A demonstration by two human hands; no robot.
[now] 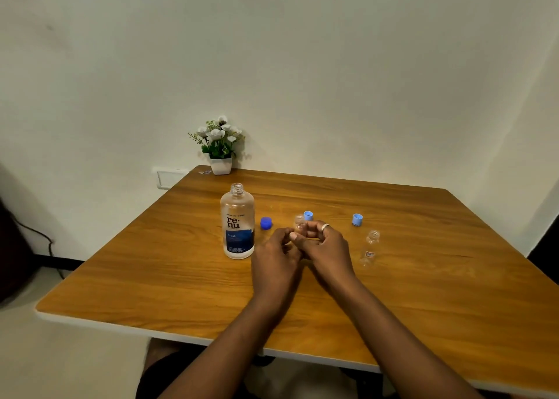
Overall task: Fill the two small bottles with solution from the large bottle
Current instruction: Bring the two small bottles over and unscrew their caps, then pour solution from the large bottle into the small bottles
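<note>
1 uncapped small bottle [299,225] is gripped upright by the right hand [325,247], the curled left hand [276,255] touching it, beside the open large bottle [237,221].

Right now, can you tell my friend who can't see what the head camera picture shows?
Two hands, left hand and right hand, meet around a small clear bottle on a wooden table. An uncapped large bottle stands left of them, a second small bottle right, with three blue caps lying behind. A potted flower sits by the wall.
</note>
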